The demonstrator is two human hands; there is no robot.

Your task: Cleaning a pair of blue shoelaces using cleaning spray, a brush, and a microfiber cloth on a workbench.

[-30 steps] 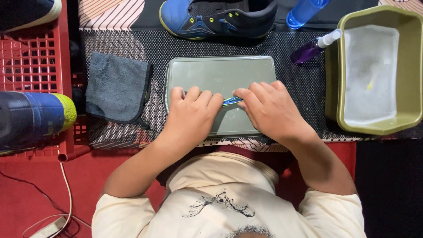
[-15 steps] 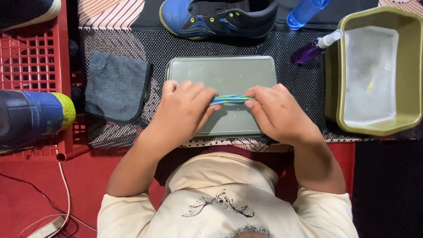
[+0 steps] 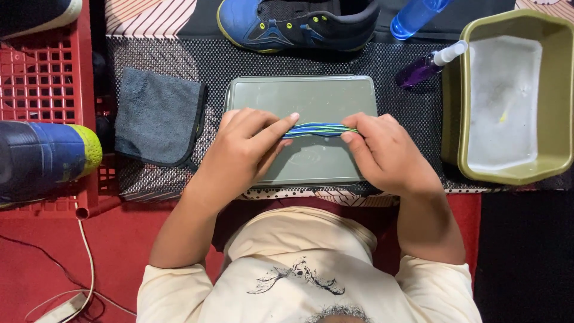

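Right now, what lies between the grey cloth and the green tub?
In the head view, a grey-green tray lies between the grey cloth and green tub, with both hands stretching blue-green laces over it.

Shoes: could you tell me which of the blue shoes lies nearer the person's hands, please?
The blue shoe with yellow-green trim beyond the grey-green tray, directly ahead of both hands; the other blue shoe rests in the red crate.

The ends of the blue and green laces [image 3: 318, 129] are being hidden inside the left hand [image 3: 248, 149] and right hand [image 3: 388, 152]. The blue shoe [image 3: 299, 24] and blue bottle [image 3: 412, 17] are being cut off by the top edge.
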